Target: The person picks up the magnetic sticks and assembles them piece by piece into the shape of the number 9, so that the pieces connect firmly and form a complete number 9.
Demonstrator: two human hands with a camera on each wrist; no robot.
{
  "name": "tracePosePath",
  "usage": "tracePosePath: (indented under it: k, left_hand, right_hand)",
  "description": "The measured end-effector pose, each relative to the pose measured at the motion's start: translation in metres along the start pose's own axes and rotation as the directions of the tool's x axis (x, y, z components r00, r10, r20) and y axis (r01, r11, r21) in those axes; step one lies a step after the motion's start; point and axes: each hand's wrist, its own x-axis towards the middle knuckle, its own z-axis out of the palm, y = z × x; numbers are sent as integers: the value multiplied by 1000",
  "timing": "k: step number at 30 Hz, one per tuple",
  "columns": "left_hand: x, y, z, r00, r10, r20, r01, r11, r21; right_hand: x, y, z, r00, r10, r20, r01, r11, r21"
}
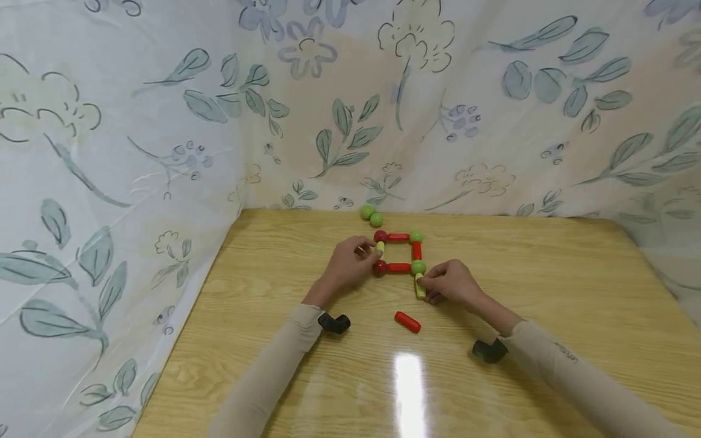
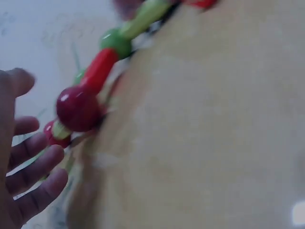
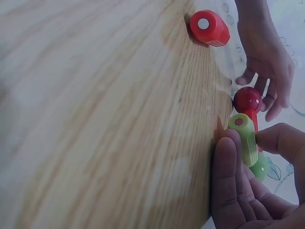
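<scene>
A square of magnetic rods and balls lies on the table, with a red rod [image 1: 399, 267] along its near side. Its left corners are dark red balls [image 1: 380, 267]; green balls [image 1: 418, 267] form the right ones. My right hand [image 1: 453, 282] pinches a yellow-green rod [image 3: 247, 140] between thumb and fingers, its far end against the near right green ball. Beside the square's left side, my left hand [image 1: 350, 261] has its fingers loosely spread around the yellow-green side rod [image 1: 380, 248]. In the left wrist view, those fingers [image 2: 40, 167] appear apart from the pieces.
A loose red rod [image 1: 408, 322] lies nearer on the wooden table [image 1: 520, 261]. Two green balls [image 1: 372, 215] sit together behind the square, by the flowered cloth [image 1: 350, 121] that hangs at the back and left. Each wrist bears a black camera mount [image 1: 334, 323].
</scene>
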Motion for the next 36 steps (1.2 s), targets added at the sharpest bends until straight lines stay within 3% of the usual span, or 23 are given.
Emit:
tracePosePath:
  k: [3, 5, 6, 9, 12, 17, 20, 26, 30, 36]
  left_hand:
    - [18, 1, -7, 999, -34, -16, 35, 997, 67]
    - [31, 5, -12, 1000, -9, -1, 9, 979, 202]
    - [38, 7, -13, 1000, 23, 15, -27, 959, 284]
    - [60, 14, -12, 990, 123, 67, -140, 856, 498]
    - [77, 20, -9, 980, 167, 107, -197, 748, 634]
    - [94, 23, -3, 979, 112, 169, -202, 603, 771]
    - [101, 26, 3, 977, 82, 196, -209, 539, 816]
    - [110, 32, 12, 971, 77, 228, -237, 476, 847]
    - [113, 38, 16, 972, 56, 228, -228, 449, 864]
    - [117, 41, 19, 972, 17, 236, -224, 387, 894]
  right_hand:
    - [-1, 1, -2, 1000, 9, -4, -9, 1000, -1]
    - [-2, 2, -3, 1000, 6, 2, -6, 1000, -2]
    - [-3, 3, -4, 1000, 3, 3, -3, 1000, -3]
    - [-5, 7, -8, 1000, 4, -7, -4, 1000, 3]
    - [-7, 9, -9, 1000, -6, 0, 6, 1000, 5]
    - [-9, 12, -9, 1000, -4, 10, 4, 1000, 10]
    - [-10, 13, -11, 1000, -9, 2, 9, 1000, 6]
    - [-13, 12, -14, 1000, -13, -14, 13, 1000, 24]
    - [-13, 14, -15, 1000, -21, -6, 21, 999, 42]
    - [-11, 19, -12, 1000, -27, 3, 27, 999, 42]
